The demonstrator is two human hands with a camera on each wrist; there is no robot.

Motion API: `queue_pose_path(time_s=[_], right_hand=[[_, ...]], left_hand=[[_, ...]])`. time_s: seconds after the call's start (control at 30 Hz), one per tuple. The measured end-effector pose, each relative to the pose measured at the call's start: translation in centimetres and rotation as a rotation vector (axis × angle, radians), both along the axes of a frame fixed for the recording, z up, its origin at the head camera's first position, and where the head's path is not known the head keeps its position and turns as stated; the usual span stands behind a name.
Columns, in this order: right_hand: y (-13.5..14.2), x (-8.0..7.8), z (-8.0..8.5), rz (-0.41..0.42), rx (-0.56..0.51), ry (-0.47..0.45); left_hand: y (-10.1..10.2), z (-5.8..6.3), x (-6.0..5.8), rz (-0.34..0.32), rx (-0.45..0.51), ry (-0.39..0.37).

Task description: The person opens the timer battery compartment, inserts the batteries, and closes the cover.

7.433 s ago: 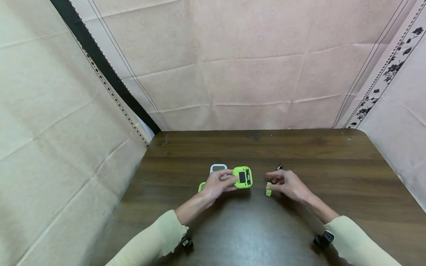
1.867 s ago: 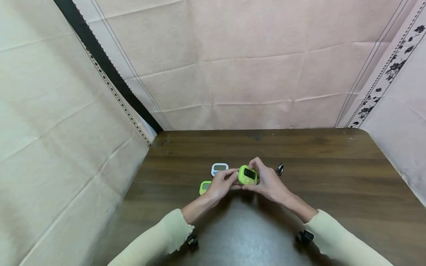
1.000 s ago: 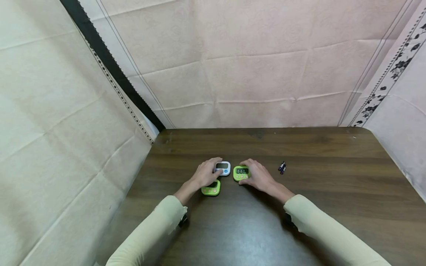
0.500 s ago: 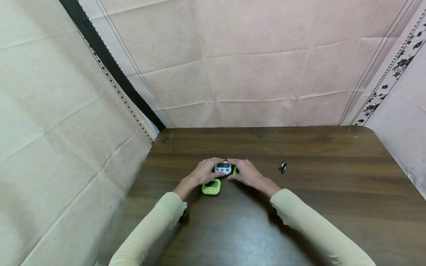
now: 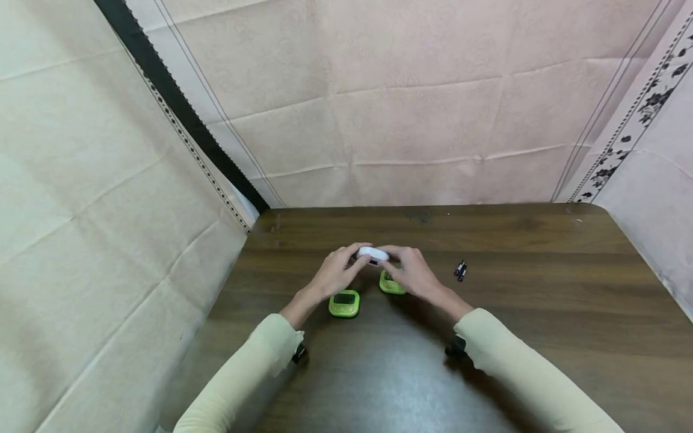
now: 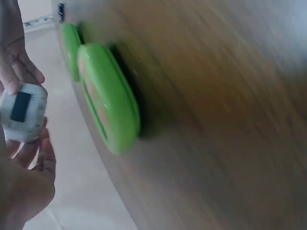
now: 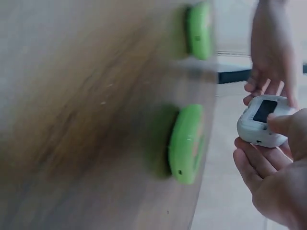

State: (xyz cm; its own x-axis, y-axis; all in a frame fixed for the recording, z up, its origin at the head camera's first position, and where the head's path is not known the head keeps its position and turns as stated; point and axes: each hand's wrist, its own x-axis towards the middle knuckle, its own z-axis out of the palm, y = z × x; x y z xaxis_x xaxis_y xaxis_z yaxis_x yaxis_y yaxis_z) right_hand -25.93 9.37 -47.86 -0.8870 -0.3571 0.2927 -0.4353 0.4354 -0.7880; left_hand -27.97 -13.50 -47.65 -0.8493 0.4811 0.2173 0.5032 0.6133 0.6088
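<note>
A white digital timer (image 5: 373,254) is held up off the table between both hands, tilted so its edge shows in the head view. My left hand (image 5: 334,273) grips its left end with thumb and fingers. On its right end, my right hand (image 5: 414,273) pinches it the same way. Both wrist views show a dark rectangle on the white timer (image 7: 265,111). One green timer (image 5: 391,286) lies under the right hand, partly covered by it. Another green timer (image 5: 343,311) lies on the table nearer me, beside the left wrist.
Two small dark batteries (image 5: 461,270) lie side by side on the brown wooden table (image 5: 520,337), right of the hands. A pale cloth (image 5: 411,132) hangs behind the far table edge, with more cloth at both sides.
Earlier my hands worked on the green timer, which was set down on the table showing digits. Both hands then closed round the white timer, lifted it and tipped it.
</note>
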Motion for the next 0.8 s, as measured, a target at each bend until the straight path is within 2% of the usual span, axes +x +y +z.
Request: queue_pose_path(time_s=[0.13, 0.23, 0.3, 0.4, 0.47, 0.57, 0.67, 0.8], right_hand=[[1.1, 1.0, 1.2, 0.011, -0.264, -0.195], [1.8, 1.8, 1.7, 0.042, -0.422, -0.326], [2.1, 2.4, 2.1, 0.066, -0.494, -0.405], [2.8, 3.4, 2.4, 0.094, -0.563, -0.502], [3.2, 4.0, 2.7, 0.078, -0.554, -0.53], [3.9, 4.9, 3.1, 0.021, -0.472, -0.477], [4.6, 5.8, 3.4, -0.062, -0.385, -0.404], [5.5, 6.8, 3.7, -0.113, -0.348, -0.363]], left_hand=[[1.1, 0.7, 0.9, 0.007, 0.201, -0.025], [2.1, 1.3, 1.7, 0.017, 0.331, -0.058], [2.7, 1.9, 2.3, 0.024, 0.407, -0.099], [3.5, 2.7, 3.2, 0.015, 0.512, -0.203], [4.0, 3.1, 3.9, 0.0, 0.576, -0.281], [4.5, 3.5, 4.6, -0.013, 0.617, -0.36], [4.9, 3.5, 5.1, -0.018, 0.618, -0.385], [5.1, 3.3, 5.7, -0.022, 0.585, -0.381]])
